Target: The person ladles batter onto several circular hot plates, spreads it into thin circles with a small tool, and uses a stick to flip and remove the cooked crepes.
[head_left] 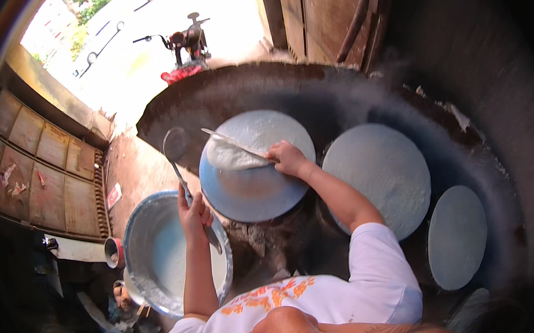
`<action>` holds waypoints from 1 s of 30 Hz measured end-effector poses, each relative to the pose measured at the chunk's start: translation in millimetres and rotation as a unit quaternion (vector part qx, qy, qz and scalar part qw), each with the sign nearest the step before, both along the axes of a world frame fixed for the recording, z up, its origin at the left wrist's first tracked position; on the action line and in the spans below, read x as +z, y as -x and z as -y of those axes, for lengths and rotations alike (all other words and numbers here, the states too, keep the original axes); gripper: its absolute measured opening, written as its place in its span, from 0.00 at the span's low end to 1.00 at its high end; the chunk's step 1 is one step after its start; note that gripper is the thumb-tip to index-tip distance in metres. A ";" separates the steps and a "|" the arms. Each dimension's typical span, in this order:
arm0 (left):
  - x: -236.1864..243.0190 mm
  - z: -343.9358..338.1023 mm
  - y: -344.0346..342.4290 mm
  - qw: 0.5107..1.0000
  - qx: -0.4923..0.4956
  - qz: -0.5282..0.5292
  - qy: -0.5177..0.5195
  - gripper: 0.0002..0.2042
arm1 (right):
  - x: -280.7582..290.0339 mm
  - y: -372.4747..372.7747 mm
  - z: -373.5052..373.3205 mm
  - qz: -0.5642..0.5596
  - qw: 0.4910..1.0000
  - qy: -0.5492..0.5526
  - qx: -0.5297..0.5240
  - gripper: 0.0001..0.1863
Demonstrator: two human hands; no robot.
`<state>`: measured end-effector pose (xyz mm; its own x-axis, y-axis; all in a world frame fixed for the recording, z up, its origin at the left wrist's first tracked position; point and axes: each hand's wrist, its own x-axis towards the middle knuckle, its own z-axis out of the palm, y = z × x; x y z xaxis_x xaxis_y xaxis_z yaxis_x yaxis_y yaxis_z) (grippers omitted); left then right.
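My left hand (195,220) is closed round the long handle of a metal ladle (171,156), whose bowl points away from me, left of the nearest griddle. In my right hand (288,159) is a long, thin, flat scraper (234,143), gripped at its right end. The scraper's edge lies on a round griddle (260,198), touching a thick fold of white batter (236,156). Thinner batter covers the griddle's far part, while its near part shows bare and bluish. Below my left hand stands a large blue-rimmed tub (137,237) with whitish batter inside.
A second round griddle (379,177) carries a pale layer, and a third (458,238) sits further right. The dark curved stove edge (224,83) runs behind them. A small red can (114,252) stands left of the tub. A parked two-wheeler (190,42) is outside.
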<state>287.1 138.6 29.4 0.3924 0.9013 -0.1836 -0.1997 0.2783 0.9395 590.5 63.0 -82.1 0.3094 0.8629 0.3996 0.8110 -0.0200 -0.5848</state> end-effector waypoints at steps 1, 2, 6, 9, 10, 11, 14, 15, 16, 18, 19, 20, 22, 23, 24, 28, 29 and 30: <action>-3.9 4.3 -2.0 0.999 0.016 -0.022 0.025 0.31 | -1.8 9.4 14.5 -0.015 0.999 0.025 0.031 0.15; -8.8 3.6 -1.9 0.999 -0.007 0.000 0.032 0.31 | 0.8 14.4 31.7 -0.022 0.997 0.046 0.062 0.15; -6.8 8.1 16.1 0.998 -0.044 -0.048 0.018 0.32 | 24.4 -22.3 74.7 -0.222 0.957 0.158 0.097 0.18; -3.9 5.3 -5.3 0.998 -0.029 -0.053 0.020 0.33 | -2.6 -47.1 28.3 -0.117 0.993 -0.016 -0.016 0.18; -8.1 3.7 -5.4 0.999 -0.022 -0.048 0.011 0.33 | -0.9 -39.8 9.3 -0.097 0.995 0.016 0.008 0.18; -9.9 2.5 -5.8 0.999 -0.014 -0.043 0.001 0.33 | 2.4 -41.0 2.7 -0.085 0.996 0.006 0.013 0.18; -12.2 6.0 10.9 0.998 -0.003 -0.060 0.019 0.33 | -8.3 -15.3 23.1 -0.096 0.978 0.056 0.175 0.17; -13.9 12.2 13.4 0.998 -0.011 -0.055 0.033 0.33 | -1.7 -20.2 50.5 -0.124 0.974 0.103 0.159 0.18; -7.0 16.0 20.5 0.995 -0.035 -0.088 0.029 0.32 | 14.0 -33.2 71.2 -0.192 0.958 0.145 0.155 0.18; -9.2 16.0 24.4 0.992 -0.042 -0.113 0.028 0.32 | 21.4 -32.3 82.8 -0.267 0.934 0.186 0.150 0.18; -11.0 13.2 24.2 0.989 -0.047 -0.135 0.020 0.32 | 24.1 -33.2 67.9 -0.234 0.951 0.168 0.109 0.18; -16.7 12.2 22.9 0.992 -0.035 -0.114 0.045 0.31 | 25.4 -30.2 57.8 -0.200 0.966 0.149 0.066 0.19; -18.5 14.2 25.6 0.993 -0.029 -0.110 0.040 0.31 | 17.9 -15.0 45.5 -0.191 0.967 0.128 0.113 0.19; -20.8 16.0 28.3 0.993 -0.024 -0.110 0.041 0.31 | 15.3 -12.1 43.8 -0.185 0.963 0.113 0.157 0.20; -28.2 15.0 43.5 0.993 -0.041 -0.099 0.046 0.31 | 11.2 -16.3 55.9 -0.153 0.963 0.096 0.199 0.21; -17.1 28.5 61.9 0.976 -0.104 -0.187 0.035 0.31 | 19.0 -23.3 136.9 -0.301 0.919 0.203 0.154 0.21; -27.8 34.4 59.9 0.975 -0.111 -0.190 0.037 0.31 | 17.1 -17.4 140.1 -0.313 0.937 0.146 0.055 0.20; -39.8 34.4 57.9 0.976 -0.113 -0.178 0.048 0.31 | 19.4 -9.7 137.7 -0.317 0.944 0.078 -0.044 0.19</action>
<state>229.3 104.2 -10.5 0.4742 0.7715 -0.4241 0.2119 0.3675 0.9056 600.2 -74.8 -62.7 0.5164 0.8561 -0.0206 0.2895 -0.1972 -0.9367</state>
